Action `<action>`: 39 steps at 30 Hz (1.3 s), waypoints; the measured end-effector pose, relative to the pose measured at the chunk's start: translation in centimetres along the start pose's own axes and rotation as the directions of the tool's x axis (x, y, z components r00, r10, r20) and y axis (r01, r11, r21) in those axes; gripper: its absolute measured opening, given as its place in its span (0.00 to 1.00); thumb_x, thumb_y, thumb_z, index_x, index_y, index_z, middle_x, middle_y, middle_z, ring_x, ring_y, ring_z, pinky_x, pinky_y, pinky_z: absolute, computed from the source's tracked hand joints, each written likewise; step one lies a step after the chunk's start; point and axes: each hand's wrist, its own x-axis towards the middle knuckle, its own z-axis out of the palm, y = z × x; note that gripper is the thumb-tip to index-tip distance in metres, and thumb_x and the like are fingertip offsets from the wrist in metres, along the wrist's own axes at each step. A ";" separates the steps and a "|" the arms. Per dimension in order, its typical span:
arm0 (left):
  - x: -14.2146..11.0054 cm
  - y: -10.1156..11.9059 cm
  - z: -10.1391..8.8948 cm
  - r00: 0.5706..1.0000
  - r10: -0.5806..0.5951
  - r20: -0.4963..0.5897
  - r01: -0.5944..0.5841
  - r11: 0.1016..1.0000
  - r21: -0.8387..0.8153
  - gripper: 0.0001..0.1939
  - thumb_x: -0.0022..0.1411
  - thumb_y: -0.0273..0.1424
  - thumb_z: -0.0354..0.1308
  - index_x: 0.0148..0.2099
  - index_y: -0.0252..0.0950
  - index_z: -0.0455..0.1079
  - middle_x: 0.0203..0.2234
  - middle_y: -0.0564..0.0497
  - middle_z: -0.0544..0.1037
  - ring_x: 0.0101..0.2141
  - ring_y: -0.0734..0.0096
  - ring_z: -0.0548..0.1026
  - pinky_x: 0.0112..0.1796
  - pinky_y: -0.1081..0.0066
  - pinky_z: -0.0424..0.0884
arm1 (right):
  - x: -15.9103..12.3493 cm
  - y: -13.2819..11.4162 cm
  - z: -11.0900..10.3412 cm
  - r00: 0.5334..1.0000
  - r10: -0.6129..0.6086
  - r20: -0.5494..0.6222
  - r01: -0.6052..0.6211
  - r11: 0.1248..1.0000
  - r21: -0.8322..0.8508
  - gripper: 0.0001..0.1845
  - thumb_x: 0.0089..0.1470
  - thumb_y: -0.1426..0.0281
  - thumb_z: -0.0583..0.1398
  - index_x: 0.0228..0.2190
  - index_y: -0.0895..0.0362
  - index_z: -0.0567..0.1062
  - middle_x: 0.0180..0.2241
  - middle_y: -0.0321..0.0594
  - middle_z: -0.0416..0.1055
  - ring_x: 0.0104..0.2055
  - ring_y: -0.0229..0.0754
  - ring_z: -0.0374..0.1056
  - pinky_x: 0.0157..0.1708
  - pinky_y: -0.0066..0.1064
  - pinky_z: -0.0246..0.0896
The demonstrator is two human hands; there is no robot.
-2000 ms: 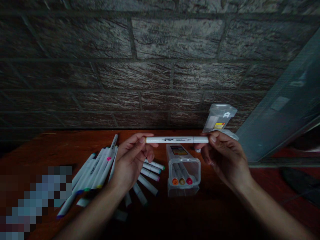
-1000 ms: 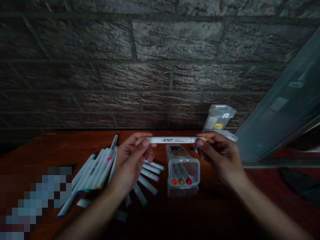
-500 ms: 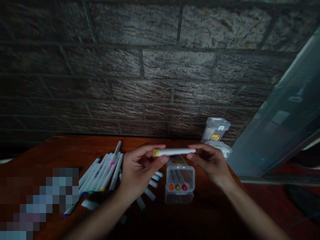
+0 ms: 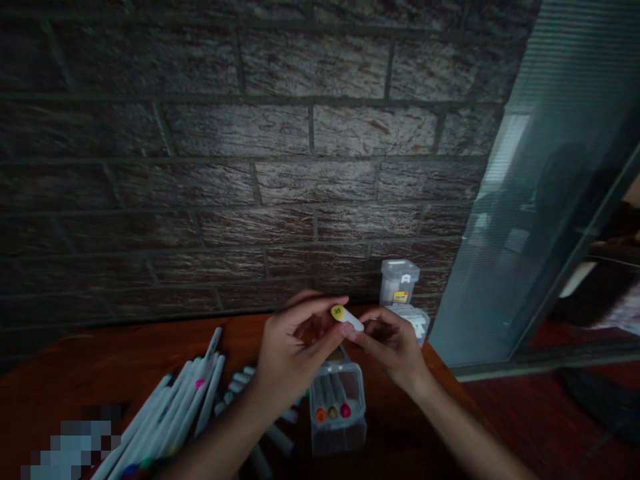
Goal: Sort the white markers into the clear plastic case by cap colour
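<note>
A white marker (image 4: 354, 323) with a yellow end numbered 35 is held up between my two hands, its yellow end tilted towards me. My left hand (image 4: 287, 350) pinches it near that yellow end between thumb and fingers. At the other end, the fingertips of my right hand (image 4: 395, 347) close on the barrel. Below them lies an open clear plastic box (image 4: 362, 393) with three markers in it, showing orange (image 4: 321, 415), brownish and red ends. Several white markers (image 4: 170, 407) lie in a pile to the left, and more are partly hidden behind my left forearm.
A clear container (image 4: 399, 283) with a yellow label stands upright at the back right, beside another clear plastic piece (image 4: 416, 320). A brick wall (image 4: 285, 180) rises behind the wooden table (image 4: 65, 350). At the right is a glass panel (image 4: 480, 293).
The marker has turned from lying sideways to pointing its yellow end at me. My hands have come closer together. The view has swung to the right and up.
</note>
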 end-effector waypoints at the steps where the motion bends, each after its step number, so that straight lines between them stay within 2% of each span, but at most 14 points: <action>1: 0.0 -0.2 0.3 1.000 0.016 0.012 -0.016 1.000 0.014 0.14 0.62 0.27 0.70 0.51 0.41 0.81 0.35 0.50 0.79 0.30 0.75 0.75 0.31 0.77 0.72 | 0.0 0.1 0.0 1.000 -0.005 0.003 0.005 1.000 -0.008 0.17 0.52 0.59 0.72 0.33 0.56 0.76 0.19 0.32 0.67 0.20 0.36 0.60 0.20 0.27 0.53; 3: -0.3 -0.3 0.8 0.996 0.071 0.051 -0.073 0.996 0.046 0.15 0.61 0.25 0.70 0.50 0.41 0.81 0.33 0.52 0.78 0.29 0.76 0.74 0.31 0.77 0.71 | -0.1 0.5 0.0 1.000 -0.015 0.005 0.015 1.000 -0.026 0.17 0.53 0.57 0.71 0.34 0.56 0.75 0.20 0.33 0.68 0.21 0.37 0.62 0.21 0.28 0.55; 6: -0.7 -0.2 1.2 0.982 0.143 0.120 -0.150 0.988 0.046 0.11 0.60 0.24 0.70 0.46 0.39 0.80 0.36 0.51 0.81 0.31 0.74 0.76 0.33 0.75 0.73 | -0.2 0.8 -0.1 1.000 -0.020 0.002 0.020 0.998 -0.068 0.16 0.52 0.59 0.71 0.34 0.55 0.74 0.22 0.34 0.70 0.23 0.38 0.64 0.24 0.29 0.57; 12: -0.8 0.7 0.6 0.961 0.218 0.172 -0.231 0.971 0.059 0.09 0.61 0.24 0.69 0.44 0.36 0.80 0.37 0.47 0.83 0.34 0.70 0.80 0.33 0.74 0.76 | -0.6 0.4 -0.4 0.999 -0.045 -0.012 0.043 0.985 -0.166 0.09 0.52 0.66 0.69 0.33 0.55 0.76 0.24 0.35 0.69 0.26 0.39 0.63 0.26 0.30 0.57; 17: -0.6 1.3 0.0 0.961 0.215 0.174 -0.234 0.967 0.101 0.06 0.61 0.26 0.70 0.42 0.37 0.81 0.37 0.46 0.82 0.32 0.69 0.79 0.30 0.73 0.75 | -0.8 0.2 -0.2 0.997 -0.078 0.001 0.076 0.975 -0.209 0.09 0.54 0.64 0.68 0.33 0.55 0.75 0.24 0.35 0.69 0.25 0.39 0.63 0.26 0.30 0.58; 21: -0.7 1.3 -0.1 0.961 0.210 0.182 -0.233 0.966 0.115 0.07 0.60 0.26 0.70 0.42 0.37 0.81 0.37 0.46 0.82 0.33 0.68 0.80 0.31 0.72 0.75 | -0.8 0.2 -0.2 0.996 -0.087 0.013 0.088 0.973 -0.213 0.08 0.54 0.66 0.68 0.33 0.55 0.75 0.25 0.36 0.70 0.25 0.39 0.63 0.26 0.30 0.58; 26: -0.9 0.9 -0.2 0.959 0.202 0.199 -0.228 0.967 0.116 0.09 0.60 0.24 0.70 0.43 0.36 0.80 0.38 0.47 0.81 0.31 0.72 0.78 0.30 0.74 0.74 | -0.8 0.4 -0.3 0.994 -0.109 0.014 0.109 0.973 -0.203 0.07 0.53 0.68 0.67 0.34 0.55 0.75 0.25 0.35 0.69 0.25 0.38 0.62 0.25 0.30 0.57; 32: -0.9 0.9 -0.3 0.962 0.191 0.196 -0.217 0.968 0.125 0.08 0.61 0.25 0.70 0.44 0.38 0.80 0.38 0.46 0.81 0.36 0.68 0.80 0.33 0.73 0.76 | -0.8 0.5 -0.4 0.995 -0.101 0.023 0.103 0.972 -0.212 0.08 0.54 0.67 0.68 0.35 0.55 0.76 0.25 0.35 0.70 0.25 0.38 0.62 0.26 0.30 0.57; 39: -0.9 1.0 -0.3 0.958 0.210 0.197 -0.237 0.964 0.121 0.09 0.61 0.24 0.70 0.44 0.37 0.79 0.38 0.48 0.81 0.35 0.71 0.79 0.32 0.74 0.75 | -0.8 0.6 -0.3 0.996 -0.092 0.019 0.094 0.971 -0.221 0.08 0.54 0.67 0.68 0.35 0.55 0.76 0.26 0.36 0.70 0.25 0.38 0.63 0.25 0.30 0.58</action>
